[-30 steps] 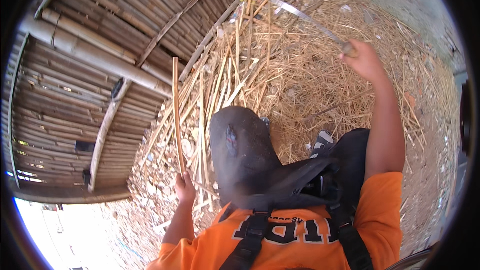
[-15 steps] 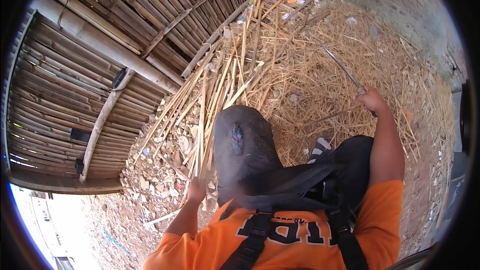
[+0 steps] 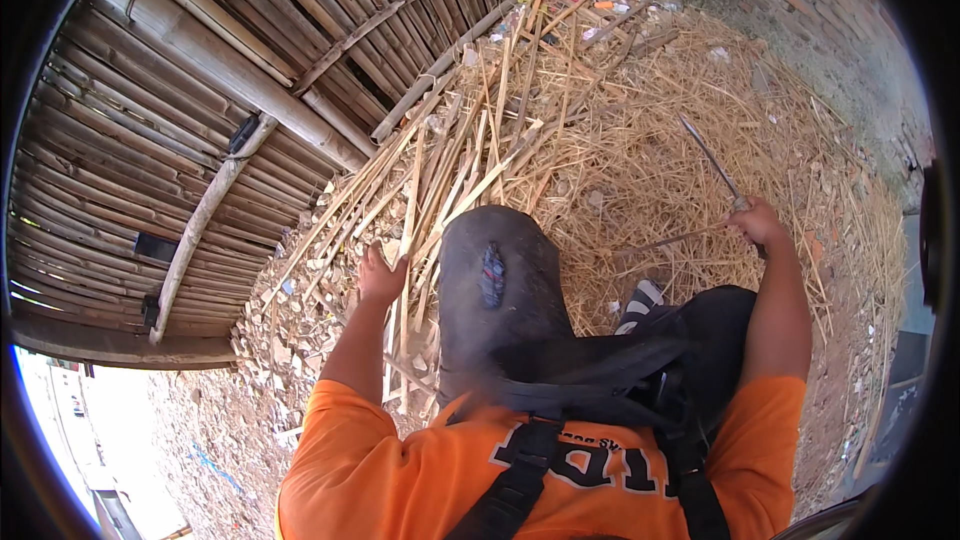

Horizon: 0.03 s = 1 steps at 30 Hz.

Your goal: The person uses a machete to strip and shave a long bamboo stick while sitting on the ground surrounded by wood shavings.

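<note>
My right hand [image 3: 758, 222] is closed round the handle of a long knife [image 3: 712, 158]. Its narrow blade points forward and to the left above the straw. On the other side of my knee, my left hand [image 3: 381, 276] reaches forward over the split bamboo strips [image 3: 420, 195], its fingers apart. It is beside a long pale strip, and nothing shows in its grasp; whether it touches the strips I cannot tell. The strips lie in a loose bundle, running forward from beside my left leg.
Straw and shavings [image 3: 640, 165] cover the ground ahead. A bamboo slat wall [image 3: 130, 190] rises at the left, and a brick wall [image 3: 800, 0] stands at the far right. Rubble [image 3: 290, 340] lies below the bamboo wall. My dark-trousered knee [image 3: 500, 260] stands between my hands.
My left hand has moved forward along the strips, and its fingers have opened from round a strip's near end. The right hand with the knife has shifted slightly right and nearer.
</note>
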Tool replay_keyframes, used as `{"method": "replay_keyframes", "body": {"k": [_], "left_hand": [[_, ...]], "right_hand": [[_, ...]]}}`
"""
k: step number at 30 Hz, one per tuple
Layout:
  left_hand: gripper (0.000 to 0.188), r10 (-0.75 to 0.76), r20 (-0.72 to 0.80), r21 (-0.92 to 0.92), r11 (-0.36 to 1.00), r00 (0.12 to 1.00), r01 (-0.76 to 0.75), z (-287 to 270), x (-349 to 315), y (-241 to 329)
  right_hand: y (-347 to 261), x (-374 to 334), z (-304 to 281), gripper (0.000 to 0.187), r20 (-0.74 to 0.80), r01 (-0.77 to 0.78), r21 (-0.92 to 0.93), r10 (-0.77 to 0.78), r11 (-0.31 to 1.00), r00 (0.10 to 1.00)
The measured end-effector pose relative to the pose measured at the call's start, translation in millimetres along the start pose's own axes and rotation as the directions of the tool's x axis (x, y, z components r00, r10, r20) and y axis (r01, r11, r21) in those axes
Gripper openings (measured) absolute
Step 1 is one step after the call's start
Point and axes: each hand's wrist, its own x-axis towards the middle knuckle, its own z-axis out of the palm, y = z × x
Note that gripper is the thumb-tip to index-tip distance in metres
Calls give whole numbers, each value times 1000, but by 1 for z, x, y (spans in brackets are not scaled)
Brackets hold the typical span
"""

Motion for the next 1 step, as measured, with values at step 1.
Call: {"method": "replay_keyframes", "body": {"k": [1], "left_hand": [[84, 0, 47, 13, 1000, 999, -1, 12, 2, -11]], "right_hand": [[-1, 0, 2, 32, 2, -3, 0, 3, 1000, 1000]]}}
